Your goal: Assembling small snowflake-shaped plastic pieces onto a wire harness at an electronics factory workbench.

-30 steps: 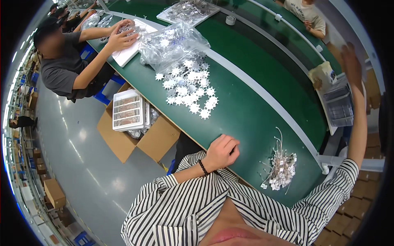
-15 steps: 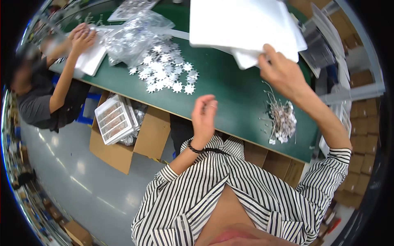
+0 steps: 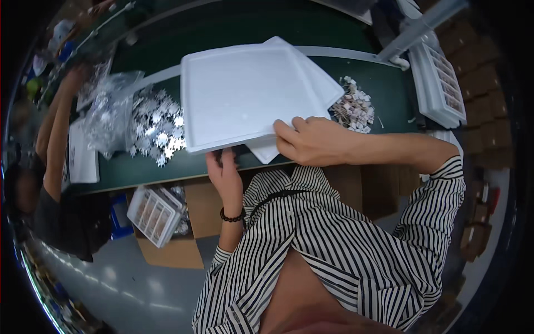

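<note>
Head view: a white rectangular shallow plastic tray (image 3: 239,94) is now carried in front of the torso, above the near edge of the green table (image 3: 389,100); half a second ago it was held up at the far right by one hand. A second white plastic tray (image 3: 320,83) lies skewed beneath it, its corners protruding at the right and near sides. The right hand (image 3: 311,142) is clamped on the near right part of the upper tray. The left hand (image 3: 225,172), previously free, has been brought under the near left edge. Two-handed control of the stack is thus judged to be gained. The trays are positioned between the heap of silver star-shaped flat pieces (image 3: 156,125) and the bundle of thin cables with white connectors (image 3: 356,111).

Obscured: the left fingertips are covered by the tray, so whether that grip is closed or merely supporting cannot be told. Whether the lower tray is also pinched by the right grip cannot be told, nor the exact tray count. Parts of the heap and the bundle are covered. Contact between trays and table is not resolved. At the left, a co-worker's forearms (image 3: 58,122) are dim and blurred.
</note>
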